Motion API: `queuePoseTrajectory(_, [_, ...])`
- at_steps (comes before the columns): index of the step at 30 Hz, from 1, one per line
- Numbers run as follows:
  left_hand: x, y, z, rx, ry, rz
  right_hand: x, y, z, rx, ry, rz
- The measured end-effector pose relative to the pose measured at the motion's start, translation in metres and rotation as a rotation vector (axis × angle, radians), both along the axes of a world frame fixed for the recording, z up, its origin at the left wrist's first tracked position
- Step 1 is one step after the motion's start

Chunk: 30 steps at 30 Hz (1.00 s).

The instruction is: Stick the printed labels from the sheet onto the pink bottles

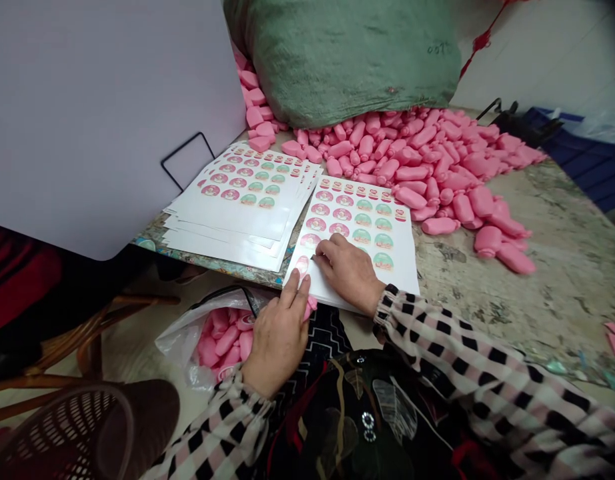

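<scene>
My left hand [277,337] is closed around a small pink plastic bottle [311,307], mostly hidden by the palm. Two of its fingers reach out to the near left corner of a sticker sheet [337,281]. On that corner a pink oval sticker [302,264] shows just beyond the fingertips; whether it is lifted cannot be told. My right hand [350,270] rests on the same sheet, thumb and forefinger pinched beside that sticker. What the pinch holds is too small to make out. Rows of pink, green and small red stickers cover the rest of the sheet.
More sticker sheets [227,230] lie stacked at the left. Behind are heaped pink bottles [412,157] and a large green sack [357,60]. Below the table edge sits a plastic bag [180,343] of pink bottles. A grey panel [102,120] stands left; a basket [62,433] is lower left.
</scene>
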<state>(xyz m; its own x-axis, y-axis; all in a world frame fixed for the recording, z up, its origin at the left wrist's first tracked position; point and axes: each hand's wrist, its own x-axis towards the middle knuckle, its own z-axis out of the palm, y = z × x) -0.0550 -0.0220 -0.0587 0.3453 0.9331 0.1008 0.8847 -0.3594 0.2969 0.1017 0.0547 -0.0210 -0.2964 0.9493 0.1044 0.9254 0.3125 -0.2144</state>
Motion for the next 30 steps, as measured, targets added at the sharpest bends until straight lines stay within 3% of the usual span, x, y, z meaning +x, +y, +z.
queuePoseTrajectory(16, [0.009, -0.006, -0.007, 0.027, 0.076, 0.090, 0.007, 0.004, 0.008, -0.042, -0.081, 0.142])
queuePoseTrajectory(30, [0.010, -0.007, -0.008, 0.037, 0.129, 0.089, 0.008, -0.005, -0.004, -0.098, 0.146, 0.141])
